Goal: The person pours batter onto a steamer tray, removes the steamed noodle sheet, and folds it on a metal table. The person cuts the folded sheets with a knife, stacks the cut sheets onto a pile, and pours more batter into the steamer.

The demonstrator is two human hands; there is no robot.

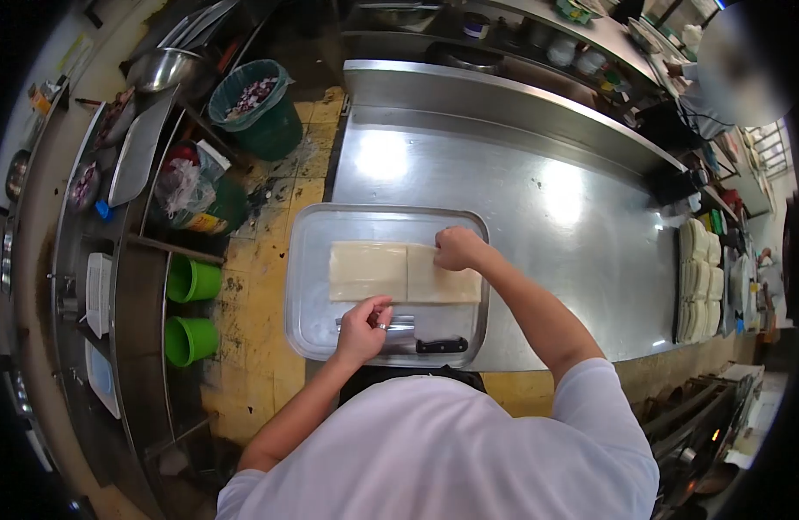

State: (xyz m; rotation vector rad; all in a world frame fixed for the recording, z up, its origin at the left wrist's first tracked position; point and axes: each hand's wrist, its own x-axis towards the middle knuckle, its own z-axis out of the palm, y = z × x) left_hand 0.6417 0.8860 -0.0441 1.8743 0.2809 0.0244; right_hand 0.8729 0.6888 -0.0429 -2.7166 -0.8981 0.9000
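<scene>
Two pale, flat dough sheets lie side by side in a shallow metal tray (pixel 300 286), a left sheet (pixel 369 270) and a right sheet (pixel 443 288), with a narrow seam between them. My right hand (pixel 458 249) is closed at the upper part of the right sheet, fingertips bent down against it. At the sheets' lower edge, close to the seam, my left hand (pixel 363 331) has its fingers curled together; a ring shows on one finger. What its fingertips pinch, if anything, is too small to make out. A knife (pixel 441 346) with a black handle lies below the sheets, its blade partly behind my left hand.
The tray stands at the left end of a steel counter (pixel 581 269) with a raised back ledge. Stacked pale containers (pixel 698 269) line the right end. Left of the counter are a lined green bin (pixel 265 126), green buckets (pixel 191 341) and shelves. Another person (pixel 711 82) is at upper right.
</scene>
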